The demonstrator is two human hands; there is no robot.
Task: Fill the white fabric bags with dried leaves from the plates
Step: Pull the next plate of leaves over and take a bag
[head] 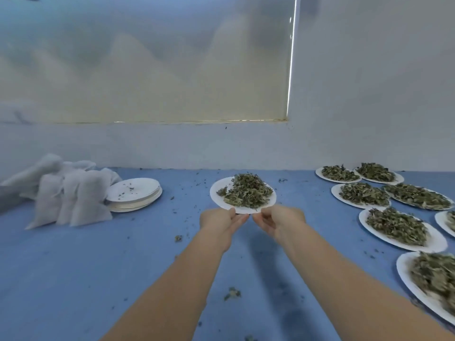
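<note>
- Left hand (pixel 222 223) and right hand (pixel 277 221) both pinch the near rim of a white plate (pixel 221 200) heaped with dried leaves (pixel 246 190), held mid-table.
- Seven more leaf-laden plates (pixel 403 232) crowd the right.
- A stack of emptied plates (pixel 134 194) sits left, touching the stuffed white bags (pixel 73 200); their number is unclear.
- Crumbs dot the blue table (pixel 98 267).

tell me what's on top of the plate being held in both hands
A loose heap of dried leaves covers most of the plate, held at its near edge by the left hand and right hand. The plate surface beneath the heap is hidden.
</note>
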